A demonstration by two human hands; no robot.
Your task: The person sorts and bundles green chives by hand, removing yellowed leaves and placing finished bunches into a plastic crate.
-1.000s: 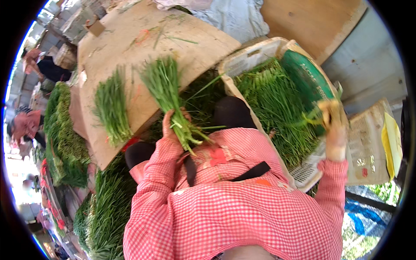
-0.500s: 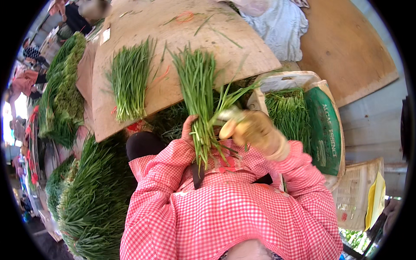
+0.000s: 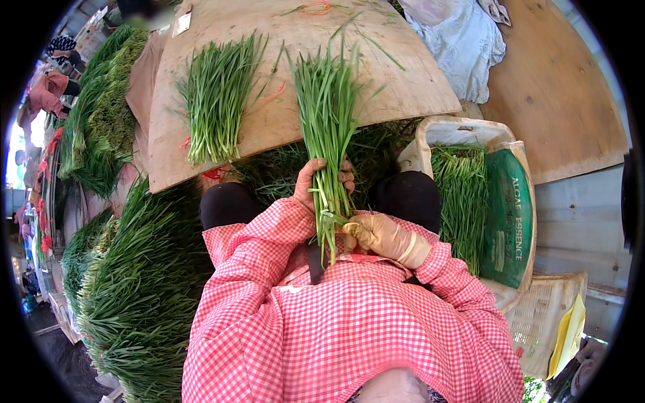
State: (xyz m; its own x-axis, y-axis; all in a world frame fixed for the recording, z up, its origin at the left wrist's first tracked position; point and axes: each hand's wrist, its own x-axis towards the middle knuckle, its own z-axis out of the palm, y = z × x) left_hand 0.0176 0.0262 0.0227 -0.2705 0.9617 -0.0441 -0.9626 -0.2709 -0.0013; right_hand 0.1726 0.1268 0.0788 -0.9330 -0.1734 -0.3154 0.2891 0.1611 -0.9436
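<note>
Upright in front of me, a bunch of green garlic chives [image 3: 326, 111] is wrapped by the bare fingers of my left hand [image 3: 308, 183]. Its leaf tips lie over the wooden board [image 3: 410, 94] and its pale stalk ends point toward my lap. My right hand [image 3: 388, 236], in a yellowish glove, is closed on a few stalks at the bunch's lower right side, below the left hand. The right fingertips are partly hidden among the stalks. A second chive bunch [image 3: 218, 101] lies on the board to the left.
On the right, a white crate [image 3: 424, 141] with a green panel holds more chives [image 3: 460, 195]. Large chive heaps [image 3: 144, 295] fill the left side. Red ties [image 3: 316, 8] and loose blades lie on the board. A pale cloth [image 3: 453, 50] hangs past its right edge.
My right hand was blurred, with a few blades sticking out to the right; now it is at the bunch's lower stalks. My left fingers now show around both sides of the bunch.
</note>
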